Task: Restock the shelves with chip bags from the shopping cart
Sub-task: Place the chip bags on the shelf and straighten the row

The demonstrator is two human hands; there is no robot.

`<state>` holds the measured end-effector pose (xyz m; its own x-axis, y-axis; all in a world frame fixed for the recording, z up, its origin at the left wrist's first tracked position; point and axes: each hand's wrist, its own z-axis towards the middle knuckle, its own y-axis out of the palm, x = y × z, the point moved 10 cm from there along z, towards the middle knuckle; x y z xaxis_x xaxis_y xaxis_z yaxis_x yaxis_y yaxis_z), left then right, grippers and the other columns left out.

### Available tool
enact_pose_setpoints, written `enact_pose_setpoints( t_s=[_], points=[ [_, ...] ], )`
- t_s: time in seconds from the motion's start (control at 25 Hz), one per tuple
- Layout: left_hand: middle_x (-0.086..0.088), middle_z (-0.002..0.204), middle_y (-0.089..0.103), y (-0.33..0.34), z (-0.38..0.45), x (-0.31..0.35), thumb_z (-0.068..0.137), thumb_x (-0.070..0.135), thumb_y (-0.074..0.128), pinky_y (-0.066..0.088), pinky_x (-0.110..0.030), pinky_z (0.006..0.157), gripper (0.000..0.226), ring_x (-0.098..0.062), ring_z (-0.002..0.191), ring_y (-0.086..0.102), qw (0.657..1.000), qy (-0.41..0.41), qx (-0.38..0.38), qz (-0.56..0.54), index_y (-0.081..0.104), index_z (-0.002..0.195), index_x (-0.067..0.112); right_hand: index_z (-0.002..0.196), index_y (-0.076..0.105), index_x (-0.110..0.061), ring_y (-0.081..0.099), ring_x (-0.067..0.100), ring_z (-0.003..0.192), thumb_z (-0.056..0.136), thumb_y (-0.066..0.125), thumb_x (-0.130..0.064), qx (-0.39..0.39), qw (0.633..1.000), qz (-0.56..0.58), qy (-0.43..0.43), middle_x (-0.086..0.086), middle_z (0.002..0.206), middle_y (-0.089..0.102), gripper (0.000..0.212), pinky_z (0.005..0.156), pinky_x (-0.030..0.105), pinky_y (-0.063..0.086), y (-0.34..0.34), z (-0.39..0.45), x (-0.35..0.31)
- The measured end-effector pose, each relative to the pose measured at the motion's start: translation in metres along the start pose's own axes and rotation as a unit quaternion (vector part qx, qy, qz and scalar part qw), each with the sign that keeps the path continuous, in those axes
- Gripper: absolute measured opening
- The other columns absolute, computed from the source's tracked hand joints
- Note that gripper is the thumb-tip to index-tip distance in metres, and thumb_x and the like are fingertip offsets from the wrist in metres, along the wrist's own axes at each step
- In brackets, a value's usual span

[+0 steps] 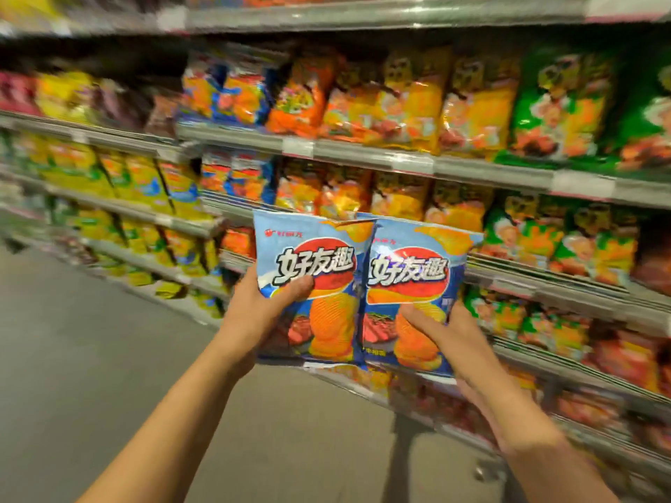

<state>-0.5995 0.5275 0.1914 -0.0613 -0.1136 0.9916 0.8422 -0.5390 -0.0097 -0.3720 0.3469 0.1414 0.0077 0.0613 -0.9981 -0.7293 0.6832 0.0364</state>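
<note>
Two light-blue chip bags with a red oval logo are held upright side by side in front of the shelves. My left hand grips the left chip bag at its lower left edge, thumb across the front. My right hand grips the right chip bag from its lower right, fingers on the front. The bags touch along their inner edges. Behind them the grey shelves are packed with rows of orange, yellow, blue and green chip bags. The shopping cart is out of view.
The shelving runs from the far left to the near right in several tiers, blurred by camera motion. Grey floor lies open to the left and below my arms. A dark upright post stands low between my forearms.
</note>
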Motion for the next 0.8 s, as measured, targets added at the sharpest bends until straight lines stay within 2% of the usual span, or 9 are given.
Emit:
enact_pose_setpoints(
  t_s=[0.08, 0.16, 0.2, 0.32, 0.44, 0.48, 0.6, 0.72, 0.8],
  points=[
    [0.0, 0.109, 0.078, -0.023, 0.008, -0.002, 0.077, 0.032, 0.086, 0.062, -0.042, 0.071, 0.039, -0.018, 0.093, 0.075, 0.999, -0.023, 0.013, -0.023, 0.072, 0.113, 0.028, 0.12, 0.067, -0.012, 0.072, 0.027, 0.105, 0.067, 0.082, -0.029, -0.04, 0.999, 0.025, 0.016, 0.007, 0.112, 0.077, 0.058, 0.093, 0.045, 0.058, 0.026, 0.015, -0.003],
    [-0.001, 0.106, 0.079, -0.036, 0.022, -0.002, 0.082, 0.027, 0.081, 0.06, -0.036, 0.057, 0.027, -0.013, 0.083, 0.075, 0.998, -0.028, 0.021, -0.047, 0.074, 0.107, 0.032, 0.119, 0.067, -0.013, 0.073, 0.029, 0.103, 0.062, 0.084, -0.028, -0.066, 0.996, 0.046, 0.029, 0.007, 0.11, 0.077, 0.061, 0.093, 0.045, 0.058, 0.042, 0.037, -0.007],
    [-0.001, 0.106, 0.079, -0.04, 0.032, 0.001, 0.085, 0.025, 0.079, 0.059, -0.033, 0.055, 0.025, -0.012, 0.082, 0.075, 0.998, -0.025, 0.024, -0.054, 0.074, 0.109, 0.032, 0.12, 0.067, -0.013, 0.073, 0.029, 0.103, 0.062, 0.084, -0.027, -0.082, 0.995, 0.055, 0.026, 0.008, 0.111, 0.077, 0.062, 0.092, 0.045, 0.057, 0.049, 0.052, -0.012],
    [-0.002, 0.113, 0.078, -0.045, 0.067, 0.011, 0.085, 0.027, 0.076, 0.06, -0.029, 0.059, 0.035, -0.015, 0.09, 0.076, 0.997, -0.011, 0.027, -0.065, 0.069, 0.12, 0.025, 0.125, 0.065, -0.015, 0.073, 0.029, 0.104, 0.065, 0.085, -0.024, -0.128, 0.989, 0.072, 0.001, 0.009, 0.114, 0.076, 0.064, 0.088, 0.043, 0.06, 0.066, 0.098, -0.032],
    [-0.004, 0.118, 0.076, -0.052, 0.106, 0.019, 0.082, 0.031, 0.077, 0.061, -0.04, 0.076, 0.046, -0.02, 0.101, 0.074, 0.996, -0.007, 0.052, -0.068, 0.066, 0.126, 0.021, 0.124, 0.065, -0.016, 0.074, 0.028, 0.102, 0.068, 0.084, -0.018, -0.147, 0.986, 0.067, -0.035, 0.008, 0.113, 0.077, 0.059, 0.082, 0.039, 0.061, 0.076, 0.15, -0.054],
    [-0.003, 0.117, 0.076, -0.057, 0.117, 0.02, 0.08, 0.033, 0.078, 0.061, -0.04, 0.074, 0.048, -0.016, 0.098, 0.074, 0.995, -0.003, 0.066, -0.068, 0.067, 0.125, 0.02, 0.124, 0.065, -0.015, 0.074, 0.029, 0.102, 0.068, 0.084, -0.018, -0.153, 0.985, 0.061, -0.043, 0.008, 0.112, 0.077, 0.059, 0.083, 0.041, 0.061, 0.081, 0.166, -0.059],
    [0.0, 0.107, 0.077, -0.081, 0.147, 0.019, 0.075, 0.036, 0.08, 0.057, -0.032, 0.053, 0.046, -0.008, 0.077, 0.068, 0.99, 0.003, 0.115, -0.082, 0.071, 0.117, 0.023, 0.121, 0.067, -0.017, 0.075, 0.029, 0.1, 0.065, 0.086, -0.025, -0.173, 0.982, 0.039, -0.059, 0.007, 0.11, 0.077, 0.06, 0.083, 0.043, 0.06, 0.099, 0.209, -0.069],
    [0.003, 0.1, 0.077, -0.107, 0.165, 0.011, 0.077, 0.036, 0.08, 0.058, -0.033, 0.051, 0.038, -0.01, 0.066, 0.066, 0.988, -0.01, 0.122, -0.099, 0.072, 0.113, 0.028, 0.119, 0.069, -0.018, 0.074, 0.029, 0.101, 0.063, 0.087, -0.029, -0.193, 0.979, 0.03, -0.06, 0.006, 0.109, 0.078, 0.06, 0.088, 0.046, 0.058, 0.13, 0.237, -0.066],
    [0.006, 0.097, 0.078, -0.136, 0.173, 0.009, 0.081, 0.033, 0.078, 0.057, -0.028, 0.049, 0.03, -0.006, 0.065, 0.069, 0.986, 0.001, 0.138, -0.094, 0.074, 0.11, 0.028, 0.118, 0.07, -0.02, 0.074, 0.029, 0.101, 0.065, 0.087, -0.03, -0.211, 0.975, 0.028, -0.064, 0.006, 0.111, 0.077, 0.057, 0.089, 0.049, 0.058, 0.166, 0.247, -0.064]
  ],
)
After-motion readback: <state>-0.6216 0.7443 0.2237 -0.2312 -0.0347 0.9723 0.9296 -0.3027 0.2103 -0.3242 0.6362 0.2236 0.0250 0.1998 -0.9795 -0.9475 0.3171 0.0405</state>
